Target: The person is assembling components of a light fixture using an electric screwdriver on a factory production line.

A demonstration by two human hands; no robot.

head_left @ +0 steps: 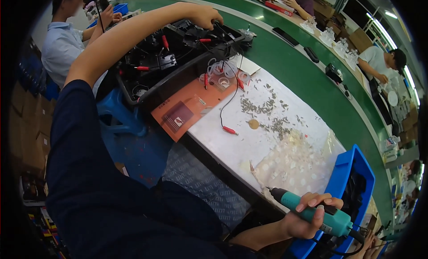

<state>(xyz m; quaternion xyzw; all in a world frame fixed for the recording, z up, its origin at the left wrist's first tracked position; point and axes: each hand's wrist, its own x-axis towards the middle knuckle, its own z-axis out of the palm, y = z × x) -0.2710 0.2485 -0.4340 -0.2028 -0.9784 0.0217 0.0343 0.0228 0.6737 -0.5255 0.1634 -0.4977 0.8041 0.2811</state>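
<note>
My right hand point(307, 221) grips a teal electric screwdriver point(290, 200) at the lower right. The tool's dark tip points left, over the near edge of the white work surface point(211, 136). Stretched far forward, my left hand point(205, 16) is over the far end of a black bin point(162, 84). Its fingers are closed, and what they hold cannot be made out among the dark parts. The bin holds black housings and wires with red clips point(165, 42). One black lead with a red clip point(229, 130) trails onto the white surface.
Many small screws point(265, 105) lie scattered around a round tan disc point(253, 124). A dotted pale sheet point(290, 163), an orange sheet point(196, 105) and clear tubing rings point(229, 69) lie nearby. A blue bin point(345, 163) with black parts stands right, a blue stool point(117, 111) left. Other people sit around.
</note>
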